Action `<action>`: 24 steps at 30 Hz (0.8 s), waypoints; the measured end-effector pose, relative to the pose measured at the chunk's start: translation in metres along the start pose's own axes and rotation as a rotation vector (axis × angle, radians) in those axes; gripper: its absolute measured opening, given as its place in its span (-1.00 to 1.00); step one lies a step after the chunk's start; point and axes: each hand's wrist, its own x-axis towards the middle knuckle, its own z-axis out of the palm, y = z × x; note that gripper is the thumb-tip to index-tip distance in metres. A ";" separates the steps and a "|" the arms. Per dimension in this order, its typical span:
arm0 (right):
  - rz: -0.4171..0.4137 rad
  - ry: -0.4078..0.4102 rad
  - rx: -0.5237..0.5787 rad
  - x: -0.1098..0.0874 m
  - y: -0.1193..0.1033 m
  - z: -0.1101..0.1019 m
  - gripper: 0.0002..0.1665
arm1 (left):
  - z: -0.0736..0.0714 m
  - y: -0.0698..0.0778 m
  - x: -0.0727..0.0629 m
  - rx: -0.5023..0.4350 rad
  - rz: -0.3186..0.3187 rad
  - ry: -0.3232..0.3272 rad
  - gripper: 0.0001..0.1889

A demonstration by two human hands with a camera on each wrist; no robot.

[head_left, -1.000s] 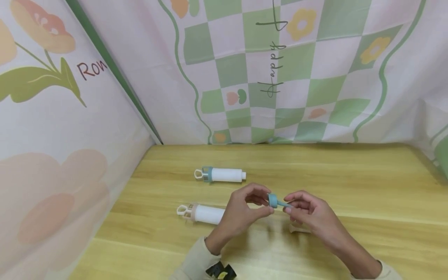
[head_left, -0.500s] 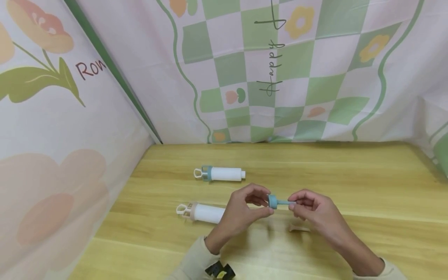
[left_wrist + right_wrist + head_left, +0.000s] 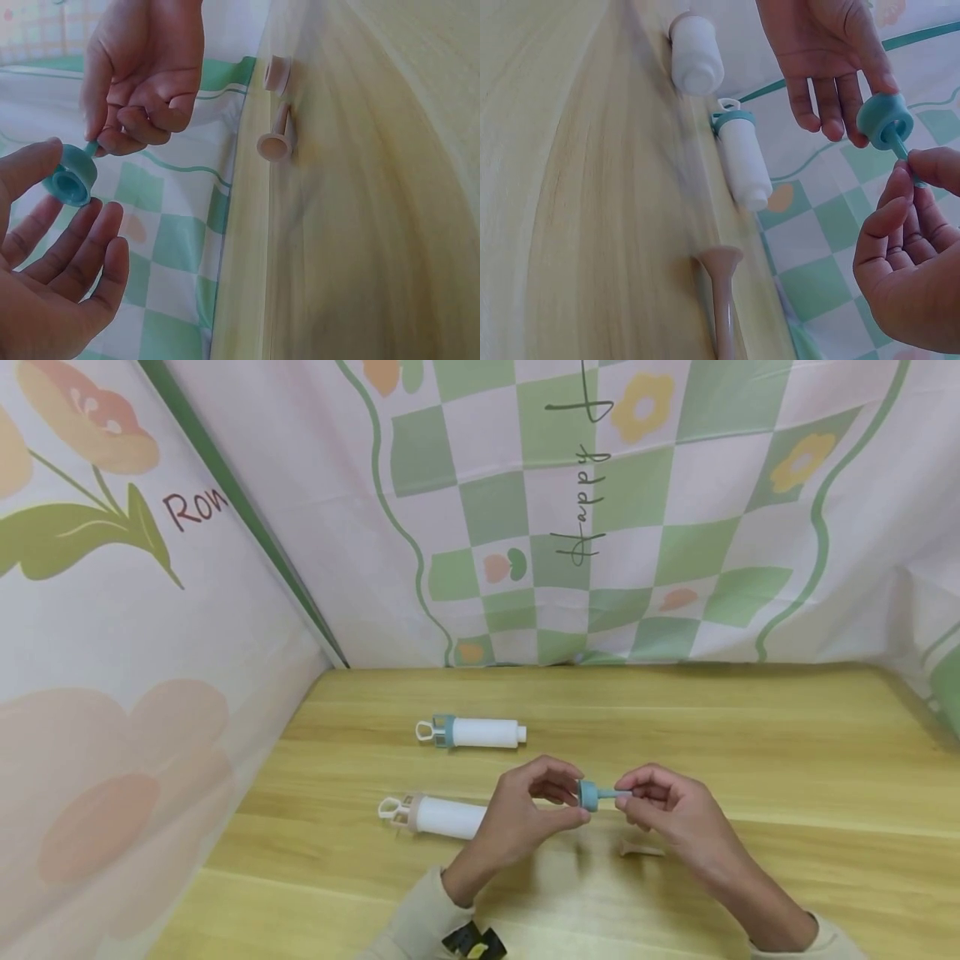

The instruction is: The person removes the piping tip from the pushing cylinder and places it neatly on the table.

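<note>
My left hand [image 3: 528, 802] pinches a teal ring-shaped cap [image 3: 588, 795] between thumb and fingers. From the other side my right hand [image 3: 675, 814] pinches the thin end of a teal stem [image 3: 611, 793]. In the right wrist view the stem [image 3: 895, 141] comes out through the cap's hole. The left wrist view shows the cap's round open side [image 3: 70, 184]. Both hands are above the table. Below the right hand lies a beige trumpet-shaped nozzle [image 3: 642, 850]; a beige ring cap [image 3: 277, 74] sits near it, out of sight in the head view.
On the wooden table [image 3: 750, 727] lies a white syringe-like tube with a teal collar [image 3: 486, 733]. Nearer is one with a beige collar [image 3: 446, 817], partly behind my left hand. Patterned cloth [image 3: 555, 510] hangs behind and at the left.
The right hand has moved slightly from its lower place, and the stem, slanted earlier, now lies nearly level with more of it showing. The cap and left hand have shifted slightly right.
</note>
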 end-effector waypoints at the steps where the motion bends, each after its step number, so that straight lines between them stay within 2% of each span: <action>1: -0.002 0.001 -0.002 0.000 0.000 0.000 -0.78 | 0.000 0.000 0.000 0.000 -0.002 0.001 -0.67; 13: -0.016 -0.013 0.042 0.001 0.002 0.005 -0.79 | 0.002 -0.001 0.000 -0.003 -0.046 0.000 -0.71; 24: 0.012 -0.016 0.109 0.003 0.001 0.008 -0.78 | 0.003 -0.001 -0.001 -0.031 -0.033 0.012 -0.70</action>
